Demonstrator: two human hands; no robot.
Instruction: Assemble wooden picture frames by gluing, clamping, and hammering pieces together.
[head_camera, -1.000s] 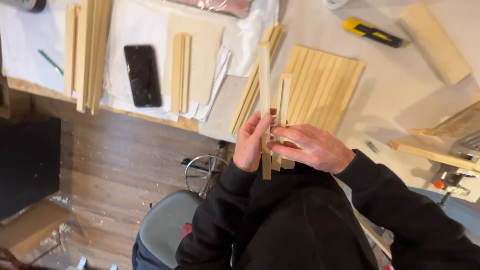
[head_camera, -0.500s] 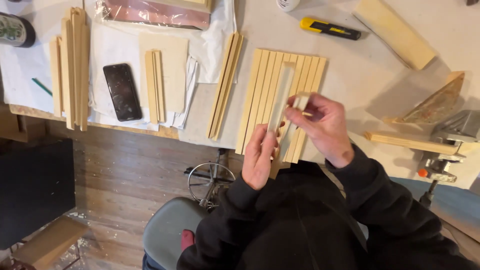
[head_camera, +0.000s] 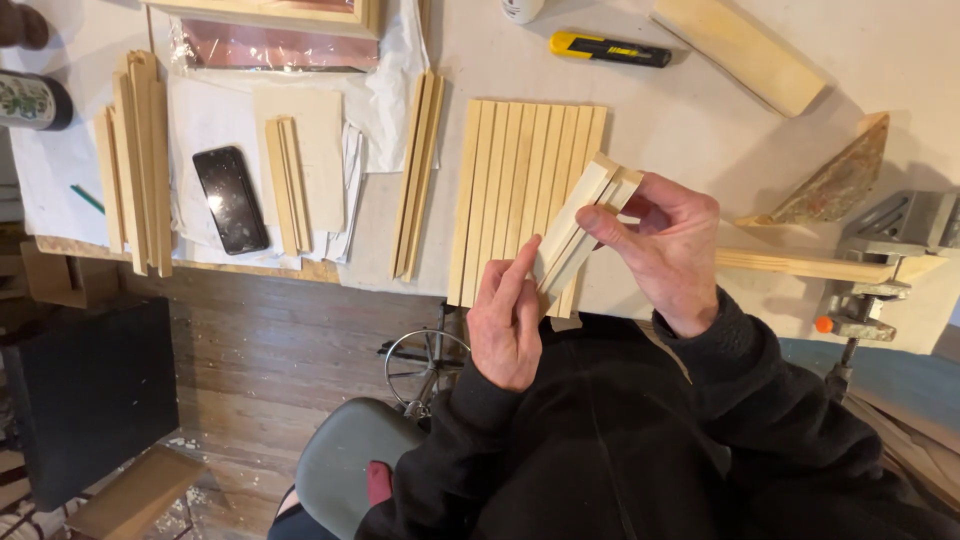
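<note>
My left hand and my right hand hold a small bundle of pale wooden slats between them, tilted up to the right. The left fingers press the bundle's lower end; the right thumb and fingers pinch its upper part. Under the bundle, a row of several wooden slats lies side by side on the white table.
More slat stacks lie at the left, by a black phone, and in the middle. A yellow utility knife, a wood block, a triangular wood piece and a clamp sit to the right. A stool stands below.
The bundle has tilted from upright to leaning right, over the slat row. My right hand has shifted up its upper end; the left stays at the lower end. The view has shifted.
</note>
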